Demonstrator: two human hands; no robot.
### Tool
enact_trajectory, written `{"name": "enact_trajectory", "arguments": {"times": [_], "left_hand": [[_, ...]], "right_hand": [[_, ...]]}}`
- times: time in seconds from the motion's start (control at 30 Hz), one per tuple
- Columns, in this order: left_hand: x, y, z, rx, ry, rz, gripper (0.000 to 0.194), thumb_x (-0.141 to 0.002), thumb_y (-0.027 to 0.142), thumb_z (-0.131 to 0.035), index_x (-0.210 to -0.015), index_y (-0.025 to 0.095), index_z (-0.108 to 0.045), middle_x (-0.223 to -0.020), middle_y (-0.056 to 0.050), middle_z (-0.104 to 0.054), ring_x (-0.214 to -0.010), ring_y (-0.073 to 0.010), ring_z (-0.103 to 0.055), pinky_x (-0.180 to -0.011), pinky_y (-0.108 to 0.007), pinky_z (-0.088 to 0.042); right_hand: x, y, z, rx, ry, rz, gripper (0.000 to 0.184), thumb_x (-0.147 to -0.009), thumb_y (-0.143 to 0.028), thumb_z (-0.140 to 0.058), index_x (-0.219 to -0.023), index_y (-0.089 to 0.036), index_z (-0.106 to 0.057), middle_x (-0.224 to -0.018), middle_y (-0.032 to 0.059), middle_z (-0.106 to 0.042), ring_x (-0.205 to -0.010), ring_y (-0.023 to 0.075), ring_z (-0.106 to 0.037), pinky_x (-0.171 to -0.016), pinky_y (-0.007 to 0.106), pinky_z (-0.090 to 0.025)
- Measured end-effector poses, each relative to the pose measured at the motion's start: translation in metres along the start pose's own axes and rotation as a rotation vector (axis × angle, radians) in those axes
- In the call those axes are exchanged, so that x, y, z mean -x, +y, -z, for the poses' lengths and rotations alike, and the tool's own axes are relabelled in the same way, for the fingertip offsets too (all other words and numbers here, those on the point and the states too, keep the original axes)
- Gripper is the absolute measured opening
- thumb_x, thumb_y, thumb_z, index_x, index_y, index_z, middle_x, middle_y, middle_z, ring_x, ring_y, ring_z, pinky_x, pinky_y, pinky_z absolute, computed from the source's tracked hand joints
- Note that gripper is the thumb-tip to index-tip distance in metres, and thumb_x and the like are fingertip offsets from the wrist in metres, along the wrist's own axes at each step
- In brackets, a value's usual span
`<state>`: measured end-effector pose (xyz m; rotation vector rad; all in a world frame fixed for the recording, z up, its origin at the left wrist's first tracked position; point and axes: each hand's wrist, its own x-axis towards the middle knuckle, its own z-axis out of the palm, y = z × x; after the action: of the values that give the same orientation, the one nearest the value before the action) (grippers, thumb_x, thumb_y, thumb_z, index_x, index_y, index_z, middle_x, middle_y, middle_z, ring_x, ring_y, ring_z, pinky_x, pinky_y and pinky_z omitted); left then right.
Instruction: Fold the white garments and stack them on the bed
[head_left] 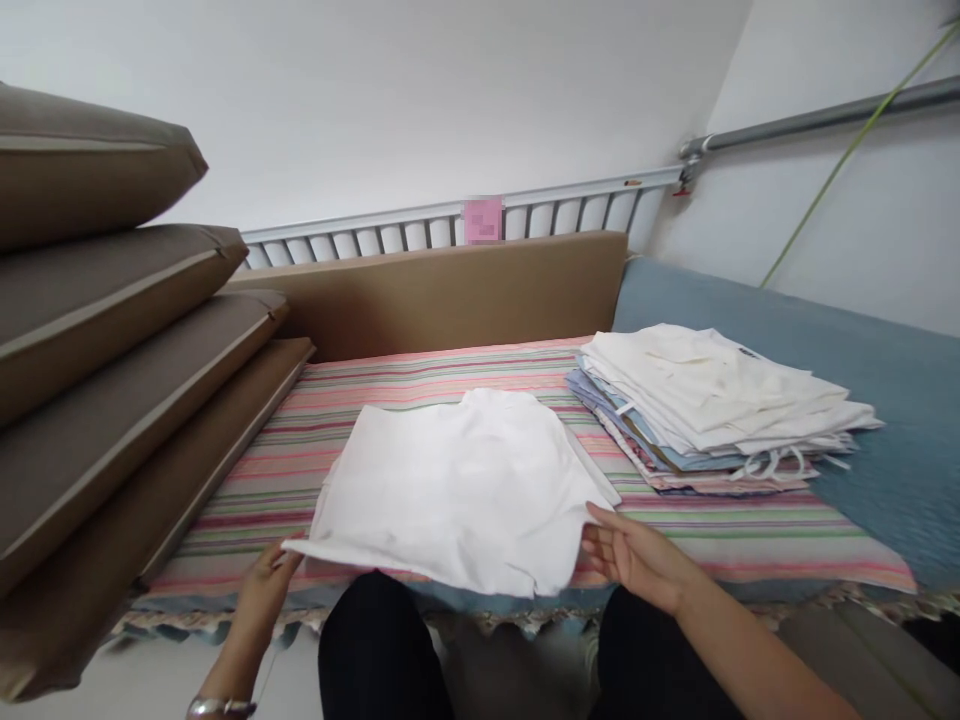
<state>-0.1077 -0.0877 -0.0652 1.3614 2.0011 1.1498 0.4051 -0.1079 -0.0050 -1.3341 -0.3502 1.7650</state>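
Observation:
A white garment (457,490), probably a shirt, lies partly folded on the striped cloth (337,390) before me. Its near edge is lifted a little. My left hand (264,580) pinches the near left corner between thumb and fingers. At the near right, my right hand (626,555) grips the garment's edge, thumb on top and fingers curled beneath. More white fabric layers show under its left and right sides. To the right stands a pile of folded clothes (712,390), white ones on top, blue and pink ones lower, with a white strap loop hanging out.
Brown cushions (127,380) are stacked high at the left, close to my left arm. A long brown cushion (450,285) stands along the back before a white radiator (367,240). Blue padding (795,310) runs along the right. My dark-clothed knees are at the near edge.

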Motion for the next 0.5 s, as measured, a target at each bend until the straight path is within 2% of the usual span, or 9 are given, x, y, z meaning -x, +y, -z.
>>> {"name": "enact_trajectory", "arguments": {"times": [0.07, 0.17, 0.3, 0.43, 0.5], "left_hand": [[-0.016, 0.011, -0.009, 0.058, -0.004, 0.080, 0.049, -0.062, 0.053, -0.058, -0.088, 0.014, -0.068, -0.081, -0.006, -0.071, -0.081, -0.0237, -0.063, -0.071, -0.032, -0.049], [-0.043, 0.016, -0.030, 0.016, 0.013, 0.151, 0.048, -0.063, 0.054, -0.055, -0.083, 0.012, -0.067, -0.073, -0.006, -0.069, -0.067, -0.0206, -0.061, -0.058, -0.029, -0.046], [-0.071, 0.009, -0.051, -0.145, 0.035, 0.204, 0.037, -0.064, 0.045, -0.055, -0.080, 0.012, -0.066, -0.071, -0.007, -0.067, -0.066, -0.0224, -0.060, -0.057, -0.031, -0.044], [-0.079, 0.008, -0.054, -0.265, -0.003, 0.216, 0.039, -0.066, 0.044, -0.053, -0.083, 0.011, -0.066, -0.076, -0.012, -0.067, -0.070, -0.0276, -0.060, -0.063, -0.037, -0.044], [-0.074, 0.011, -0.055, -0.334, 0.026, 0.134, 0.049, -0.070, 0.047, -0.049, -0.097, 0.008, -0.063, -0.089, -0.017, -0.066, -0.080, -0.0310, -0.060, -0.071, -0.040, -0.045]], "right_hand": [[-0.019, -0.020, -0.015, -0.040, -0.005, 0.032, 0.012, -0.082, -0.025, -0.061, -0.080, -0.014, -0.059, -0.069, 0.0046, -0.067, -0.057, 0.0111, -0.061, -0.052, 0.020, -0.049], [-0.051, -0.041, -0.036, -0.091, 0.023, 0.069, 0.011, -0.085, -0.023, -0.054, -0.088, -0.014, -0.059, -0.075, 0.0064, -0.069, -0.060, 0.0116, -0.063, -0.054, 0.021, -0.050], [-0.081, -0.040, -0.049, -0.071, 0.072, 0.201, 0.018, -0.088, -0.026, -0.049, -0.097, -0.013, -0.056, -0.086, 0.0108, -0.069, -0.073, 0.0152, -0.067, -0.066, 0.026, -0.053], [-0.083, -0.017, -0.042, 0.400, 0.236, 0.531, 0.029, -0.083, -0.032, -0.051, -0.106, -0.015, -0.058, -0.102, 0.0138, -0.067, -0.087, 0.0230, -0.067, -0.077, 0.040, -0.053], [-0.078, -0.007, -0.035, 0.669, 0.312, 0.757, 0.030, -0.082, -0.030, -0.050, -0.105, -0.016, -0.062, -0.108, 0.0126, -0.066, -0.100, 0.0249, -0.062, -0.090, 0.043, -0.048]]}}
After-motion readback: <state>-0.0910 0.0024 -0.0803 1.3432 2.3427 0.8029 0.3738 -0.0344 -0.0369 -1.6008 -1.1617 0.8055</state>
